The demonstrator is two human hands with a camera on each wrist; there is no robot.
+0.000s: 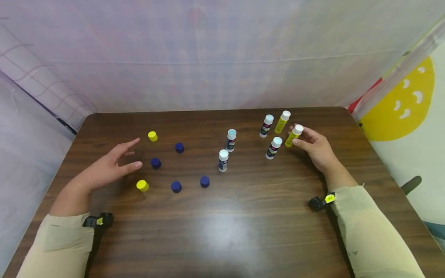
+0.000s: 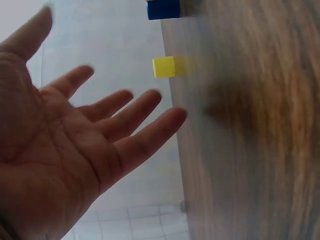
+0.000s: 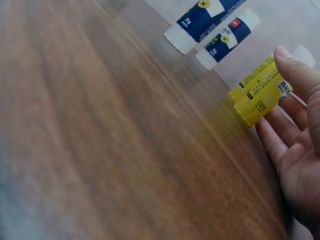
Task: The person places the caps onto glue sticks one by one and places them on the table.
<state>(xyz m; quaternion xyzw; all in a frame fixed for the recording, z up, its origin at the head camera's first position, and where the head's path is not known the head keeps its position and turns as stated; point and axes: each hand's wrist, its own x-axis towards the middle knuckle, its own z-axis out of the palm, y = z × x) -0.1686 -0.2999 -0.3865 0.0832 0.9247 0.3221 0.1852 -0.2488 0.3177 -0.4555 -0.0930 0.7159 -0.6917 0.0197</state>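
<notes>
My right hand (image 1: 314, 148) is at a yellow glue stick (image 1: 292, 137) with a white top, thumb on the near side and fingers behind it. In the right wrist view this yellow glue stick (image 3: 260, 103) stands on the table, overlapping a second yellow one. My left hand (image 1: 109, 166) hovers over the left of the table, fingers spread and holding nothing. Around it are a yellow cap (image 1: 152, 136), another yellow cap (image 1: 142, 185) and a dark blue cap (image 1: 155, 163). The left wrist view shows its bare palm (image 2: 55, 130) and a yellow cap (image 2: 164, 67) beyond the fingers.
The second yellow glue stick (image 1: 282, 122) stands farther back. Several dark blue glue sticks with white ends stand upright, including one beside my right hand (image 1: 274, 148) and one near the middle (image 1: 223, 160). More blue caps (image 1: 204, 182) lie left of centre. A pale curtain (image 1: 208, 85) hangs behind the table.
</notes>
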